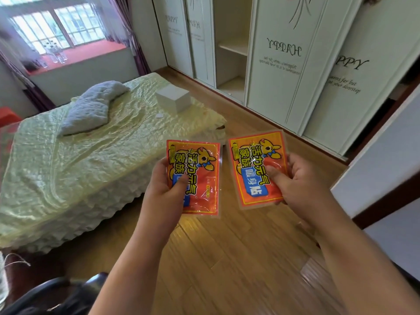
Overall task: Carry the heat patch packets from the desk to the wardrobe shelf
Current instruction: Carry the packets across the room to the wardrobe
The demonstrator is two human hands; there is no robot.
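Step in hand: transit, judged from the view. Both packets are off the desk and in the air over the wooden floor (227, 258); the desk itself is not in view.

Left hand (163, 187) grips one orange heat patch packet (200, 178), thumb across its printed face, fingers (159, 165) closed behind its left edge. Right hand (304, 180) grips a second packet (252, 164) the same way, thumb on the front near its lower right, fingers wrapped behind. The two packets are held upright, side by side, near each other but not touching.

Destination: the wardrobe (284, 64) stands ahead along the far wall. One bay is open between the sliding doors; an upper shelf (234, 47) and a lower shelf (231, 86) show inside. Both appear bare as far as the visible parts go; the rest of the interior is hidden by the doors.

Bed (91, 144) lies to the left, carrying a folded grey blanket (91, 108) and a white box (173, 98); not part of the task.

Next move calls for walking forward past the foot corner of the bed to the open bay, then laying both packets flat on one shelf. Which shelf is meant cannot be told.
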